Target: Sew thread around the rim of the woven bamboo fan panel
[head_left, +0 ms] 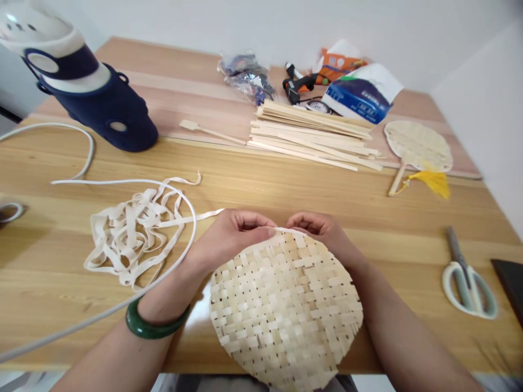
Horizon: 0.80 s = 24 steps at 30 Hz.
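A round woven fan panel (286,310) of pale strips stands tilted at the table's near edge. At its top rim my left hand (239,234) is closed, the thumb on the front face and the fingers behind. My right hand (321,226) is closed at the same rim, a little to the right, with its fingertips partly hidden behind the panel. Between the hands, a thin white tape edge (291,231) lies along the rim. From behind my left hand the cream fabric tape (204,215) runs left to a loose tangled heap (131,234).
White scissors (469,288) lie at the right. Bamboo strips (314,133), a glue gun (300,84), a tissue pack (359,92) and a finished fan (419,144) with yellow tassel are farther back. A white cable (192,218) crosses the left, near a dark blue bottle-shaped object (102,109).
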### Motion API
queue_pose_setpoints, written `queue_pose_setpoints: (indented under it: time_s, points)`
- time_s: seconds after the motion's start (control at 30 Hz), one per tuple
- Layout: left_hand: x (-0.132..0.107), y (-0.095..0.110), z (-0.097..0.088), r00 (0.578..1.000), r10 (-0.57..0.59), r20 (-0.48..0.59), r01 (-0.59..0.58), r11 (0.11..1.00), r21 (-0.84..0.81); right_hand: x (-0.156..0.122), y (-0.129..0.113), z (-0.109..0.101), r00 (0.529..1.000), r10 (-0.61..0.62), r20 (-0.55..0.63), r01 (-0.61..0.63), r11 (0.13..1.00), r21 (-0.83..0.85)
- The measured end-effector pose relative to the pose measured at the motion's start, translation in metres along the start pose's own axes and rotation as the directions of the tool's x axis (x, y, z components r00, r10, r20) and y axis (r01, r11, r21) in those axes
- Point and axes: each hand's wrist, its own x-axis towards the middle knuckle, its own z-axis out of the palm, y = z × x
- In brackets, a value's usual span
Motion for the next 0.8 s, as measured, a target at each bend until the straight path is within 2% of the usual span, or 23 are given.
queue_pose_setpoints:
  time_s: [0.13,0.27,0.4,0.5,0.57,0.67,0.73,0.8]
  points:
    - [0.001,0.001,0.002,0.999,-0.016,0.032,0.015,1.000,0.006,0.000,0.004,0.003,0.998,-0.057,0.038,0.058,0.998,-0.003]
    - [0.001,0.001,0.001,0.999,-0.019,0.034,0.019,1.000,-0.008,0.001,0.005,0.006,0.996,-0.063,0.069,0.062,0.998,0.025]
    - [-0.001,0.004,-0.002,1.000,-0.024,-0.008,0.024,0.999,-0.048,0.002,0.001,-0.007,0.984,-0.177,-0.018,0.174,0.979,-0.107]
    - [-0.002,0.009,-0.004,0.997,-0.032,-0.072,0.025,0.995,-0.096,-0.001,-0.008,-0.022,0.929,-0.352,-0.112,0.316,0.915,-0.251]
    - [-0.002,0.013,-0.006,0.994,-0.037,-0.103,0.026,0.994,-0.102,-0.006,-0.017,-0.026,0.853,-0.511,-0.109,0.424,0.799,-0.426]
    - [-0.002,0.014,-0.007,0.991,-0.019,-0.131,0.011,0.998,-0.059,-0.014,-0.031,-0.018,0.702,-0.712,0.022,0.494,0.464,-0.735]
    - [-0.001,0.013,-0.008,0.989,0.014,-0.146,-0.015,1.000,-0.010,-0.016,-0.036,-0.005,0.633,-0.761,0.144,0.489,0.248,-0.836]
    - [-0.001,0.010,-0.009,0.987,0.057,-0.153,-0.049,0.997,0.053,-0.014,-0.037,0.009,0.603,-0.763,0.232,0.480,0.116,-0.869]
